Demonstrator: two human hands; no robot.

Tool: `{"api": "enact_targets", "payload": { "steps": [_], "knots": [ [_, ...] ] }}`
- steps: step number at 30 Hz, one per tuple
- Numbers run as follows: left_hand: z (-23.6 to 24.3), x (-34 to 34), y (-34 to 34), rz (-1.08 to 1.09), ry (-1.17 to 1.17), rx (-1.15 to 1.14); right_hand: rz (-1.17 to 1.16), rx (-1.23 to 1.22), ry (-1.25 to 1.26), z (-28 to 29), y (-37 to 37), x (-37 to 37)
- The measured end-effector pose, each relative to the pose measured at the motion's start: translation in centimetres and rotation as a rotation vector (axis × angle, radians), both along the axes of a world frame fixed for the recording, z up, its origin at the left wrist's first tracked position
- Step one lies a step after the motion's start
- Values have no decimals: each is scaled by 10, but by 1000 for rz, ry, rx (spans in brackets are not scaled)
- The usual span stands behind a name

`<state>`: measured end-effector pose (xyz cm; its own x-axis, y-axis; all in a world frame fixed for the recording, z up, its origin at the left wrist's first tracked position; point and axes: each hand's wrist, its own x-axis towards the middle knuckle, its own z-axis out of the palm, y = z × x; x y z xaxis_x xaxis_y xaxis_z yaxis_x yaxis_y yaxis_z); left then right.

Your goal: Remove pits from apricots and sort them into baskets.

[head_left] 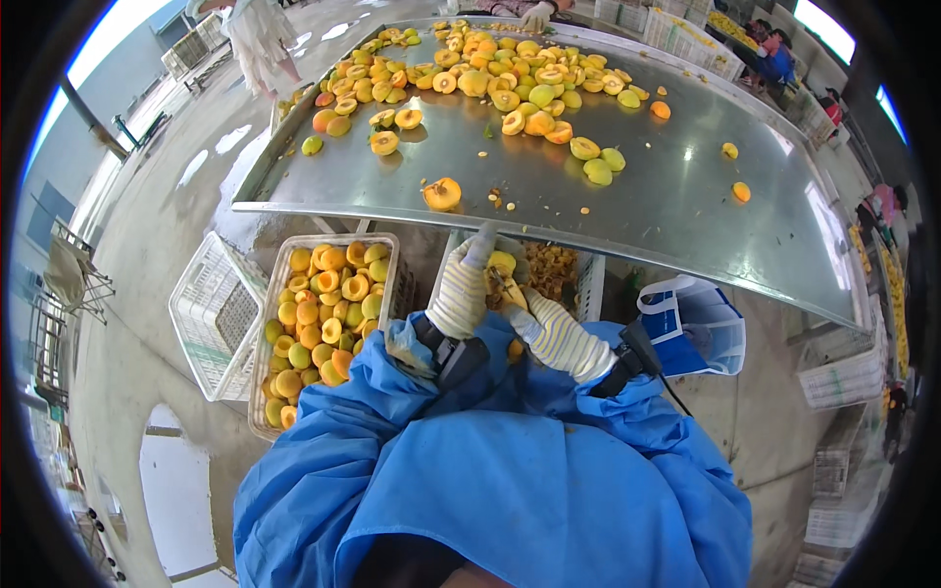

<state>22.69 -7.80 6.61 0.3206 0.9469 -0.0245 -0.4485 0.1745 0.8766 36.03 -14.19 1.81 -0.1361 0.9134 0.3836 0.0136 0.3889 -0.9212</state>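
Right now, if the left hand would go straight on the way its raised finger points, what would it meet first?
Probably the metal table, at its near edge: the left hand points there. Depth is unclear, so it might pass above or below.

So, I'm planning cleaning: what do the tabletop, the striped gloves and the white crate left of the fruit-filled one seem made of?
Tabletop: smooth metal, probably stainless steel, by its gray, reflective sheen.
Striped gloves: apparently matte knit fabric, by their soft folds; fiber unclear.
White crate: likely molded plastic, fairly smooth, by its latticed walls.
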Motion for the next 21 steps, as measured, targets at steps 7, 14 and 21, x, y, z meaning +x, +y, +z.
{"api": "enact_targets", "payload": {
  "steps": [7,14,21],
  "knots": [
    [0,2,0,-49,-17,-71,303,-932,422,56,-29,-1],
    [6,-2,10,-144,42,-59,432,-1016,527,53,-19,14],
    [3,3,10,-150,-21,-77,310,-865,350,41,-19,5]
  ]
}}
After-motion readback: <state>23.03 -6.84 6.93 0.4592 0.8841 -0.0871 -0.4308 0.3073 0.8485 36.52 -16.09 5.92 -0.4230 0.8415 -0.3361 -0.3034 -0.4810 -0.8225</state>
